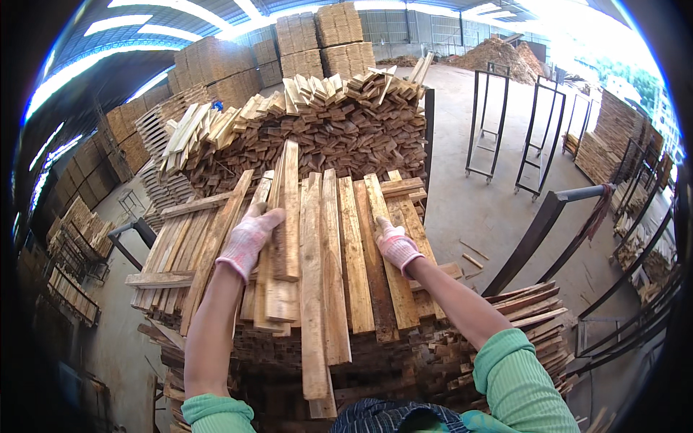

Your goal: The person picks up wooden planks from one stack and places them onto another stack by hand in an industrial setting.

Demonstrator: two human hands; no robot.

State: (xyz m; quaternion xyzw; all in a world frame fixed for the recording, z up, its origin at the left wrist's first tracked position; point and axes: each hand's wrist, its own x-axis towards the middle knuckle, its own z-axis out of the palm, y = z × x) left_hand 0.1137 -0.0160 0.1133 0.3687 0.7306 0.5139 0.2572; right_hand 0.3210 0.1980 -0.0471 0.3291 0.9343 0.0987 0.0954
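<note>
My left hand [253, 234], in a pinkish-white knit glove, grips a couple of wooden planks [289, 209] on its right side, with the thumb over them. These planks are tilted and slightly blurred. My right hand [395, 245], gloved alike, is closed at the edge of a long wooden plank [390, 270]; its fingertips are partly hidden. Between my hands several loose boards [315, 289] lie side by side, their near ends uneven. One sticks out farthest toward me. All rest on top of a stack of timber.
A cross slat [170, 279] lies over more boards at left. Beyond rises a big heap of cut planks [310, 141]. A dark metal post frame [530, 234] stands close on the right, with wheeled metal racks [538, 137] farther off. Shorter sticks [530, 307] are piled at lower right.
</note>
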